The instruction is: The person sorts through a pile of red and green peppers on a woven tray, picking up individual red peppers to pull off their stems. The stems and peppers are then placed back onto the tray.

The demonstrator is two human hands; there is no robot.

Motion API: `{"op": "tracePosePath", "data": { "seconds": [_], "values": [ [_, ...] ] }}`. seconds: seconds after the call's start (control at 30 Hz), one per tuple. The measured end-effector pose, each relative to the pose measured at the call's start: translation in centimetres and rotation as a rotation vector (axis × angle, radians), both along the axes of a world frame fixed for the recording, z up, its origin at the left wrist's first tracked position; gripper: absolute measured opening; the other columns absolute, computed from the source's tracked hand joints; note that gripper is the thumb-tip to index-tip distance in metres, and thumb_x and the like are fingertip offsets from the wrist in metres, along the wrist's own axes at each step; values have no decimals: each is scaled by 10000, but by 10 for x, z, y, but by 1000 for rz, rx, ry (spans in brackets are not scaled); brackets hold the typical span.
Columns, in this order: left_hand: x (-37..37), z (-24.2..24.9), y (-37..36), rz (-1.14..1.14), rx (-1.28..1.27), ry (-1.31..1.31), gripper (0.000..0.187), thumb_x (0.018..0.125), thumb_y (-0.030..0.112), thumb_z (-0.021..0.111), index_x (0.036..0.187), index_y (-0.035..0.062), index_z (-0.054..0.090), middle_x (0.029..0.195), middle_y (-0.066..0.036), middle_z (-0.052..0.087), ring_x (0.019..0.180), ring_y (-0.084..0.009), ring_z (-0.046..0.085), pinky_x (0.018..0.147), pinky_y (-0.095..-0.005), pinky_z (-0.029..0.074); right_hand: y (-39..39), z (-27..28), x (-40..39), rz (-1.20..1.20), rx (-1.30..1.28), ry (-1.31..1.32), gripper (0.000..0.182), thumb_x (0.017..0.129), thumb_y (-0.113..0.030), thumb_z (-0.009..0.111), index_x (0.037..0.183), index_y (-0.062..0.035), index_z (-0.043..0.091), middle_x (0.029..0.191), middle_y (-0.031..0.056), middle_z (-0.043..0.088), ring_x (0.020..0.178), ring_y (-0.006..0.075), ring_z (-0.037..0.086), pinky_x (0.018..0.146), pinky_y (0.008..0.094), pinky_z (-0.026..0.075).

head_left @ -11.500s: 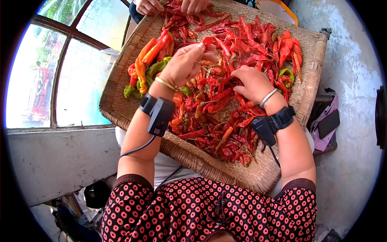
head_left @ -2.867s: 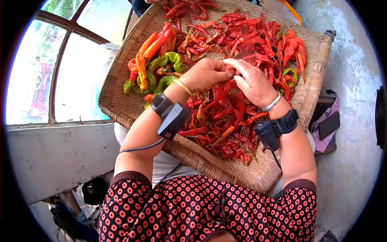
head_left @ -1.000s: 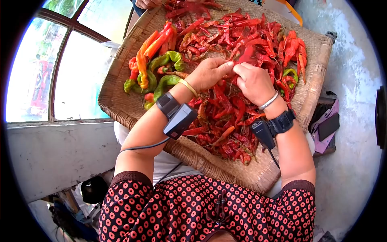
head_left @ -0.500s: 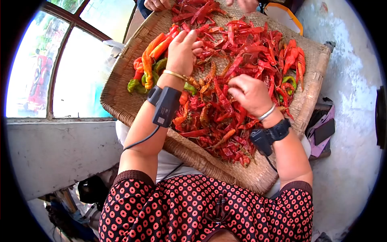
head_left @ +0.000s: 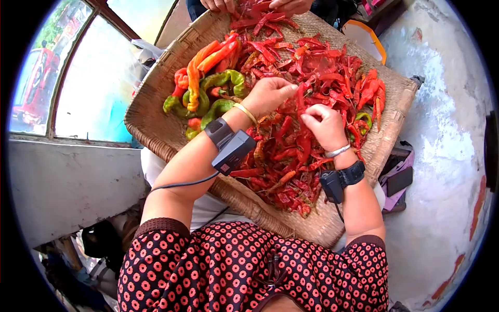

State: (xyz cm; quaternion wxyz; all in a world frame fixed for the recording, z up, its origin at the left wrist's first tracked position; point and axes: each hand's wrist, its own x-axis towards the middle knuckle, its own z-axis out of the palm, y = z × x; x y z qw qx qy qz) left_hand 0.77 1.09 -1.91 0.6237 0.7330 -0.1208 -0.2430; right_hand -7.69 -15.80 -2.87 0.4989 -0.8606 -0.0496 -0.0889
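Observation:
A shallow woven basket [head_left: 156, 112] in front of me holds many dried red chili peppers [head_left: 332, 67]. My left hand [head_left: 269, 97] is closed over the middle of the pile, its thumb and fingertips pinching one end of a red chili pepper [head_left: 300, 100]. Just below and to the right, my right hand [head_left: 327, 126] pinches too, at the lower end of that same pepper. Left of my left hand lie fresher orange peppers [head_left: 195, 73] and curled green peppers [head_left: 221, 83].
Across the basket, another person's two hands [head_left: 288, 5] handle red peppers at the far rim. A window [head_left: 93, 78] and a low wall [head_left: 73, 187] are on the left. A dark phone-like object [head_left: 399, 179] lies on a pink item at the right.
My left hand has moved right and nearer, from beside the orange peppers to my right hand. The green peppers are now uncovered. The other person's hands have come further into view.

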Motion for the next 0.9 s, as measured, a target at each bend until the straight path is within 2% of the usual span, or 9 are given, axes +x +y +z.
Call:
{"op": "tracePosePath", "data": {
  "seconds": [0.07, 0.13, 0.37, 0.47, 0.53, 0.57, 0.67, 0.77, 0.9],
  "values": [
    [-7, 1, -1, -224, 62, 13, 298, 835, 327, 626, 915, 40, 637, 678, 39, 555, 581, -43, 482, 522, -212, 407, -4, 6, -1, -28, 170, 105, 94, 786, -89, 640, 796, 3, 622, 667, 10, 609, 604, 57, 528, 566, 231, 438],
    [-12, 0, -6, -398, 167, -26, 303, 824, 331, 640, 922, 44, 641, 673, 50, 549, 593, -37, 464, 525, -217, 396, -4, 4, 0, -23, 288, 126, 95, 791, -84, 637, 800, 9, 622, 669, -19, 589, 609, 45, 516, 557, 214, 430],
    [2, -8, -1, -433, 166, -107, 185, 817, 209, 645, 905, 47, 661, 673, 53, 565, 605, -45, 470, 550, -213, 409, 0, 14, -4, -48, 470, 310, 118, 800, -89, 628, 862, 11, 619, 699, 6, 605, 586, 58, 516, 550, 216, 433],
    [8, 20, 7, -90, 22, 36, 199, 841, 212, 612, 947, 50, 657, 775, 8, 634, 623, -63, 526, 549, -212, 441, -15, 10, -5, 66, 81, 65, 148, 764, -83, 637, 901, -31, 627, 750, 41, 609, 649, 140, 563, 605, 279, 472],
    [20, 21, 15, 217, -89, -3, 277, 859, 239, 586, 1052, 42, 615, 840, 7, 630, 609, -65, 516, 539, -201, 433, -22, 23, -11, 349, -709, -85, 258, 692, -43, 630, 949, -48, 608, 847, 63, 575, 811, 241, 559, 728, 346, 470],
    [22, 21, 17, 273, -85, -24, 304, 866, 244, 575, 1083, 32, 594, 867, 2, 628, 609, -62, 515, 533, -198, 429, -22, 25, -17, 392, -754, 22, 400, 613, -44, 649, 1007, -91, 595, 952, 105, 534, 935, 306, 506, 807, 386, 443],
    [22, 15, 19, 298, -81, -38, 323, 868, 228, 565, 1104, 7, 576, 885, -18, 635, 627, -58, 526, 529, -198, 428, -12, 37, -27, 491, -806, 60, 463, 604, -49, 672, 1053, -94, 569, 1016, 103, 517, 968, 295, 489, 835, 380, 431],
    [16, 9, 11, 2, 29, -64, 283, 854, 185, 583, 1079, 13, 592, 828, -18, 641, 634, -60, 540, 551, -204, 444, -2, 31, -31, 536, -820, 76, 451, 615, -83, 688, 1051, -121, 580, 989, 98, 509, 989, 284, 481, 845, 381, 434],
    [4, 6, 2, -67, 86, -129, 221, 853, 188, 590, 998, 26, 629, 785, -7, 626, 622, -60, 539, 562, -201, 454, -3, 18, -25, 525, -764, 57, 293, 635, -82, 670, 923, -86, 615, 1003, 111, 524, 961, 304, 491, 829, 379, 430]
  ]
}}
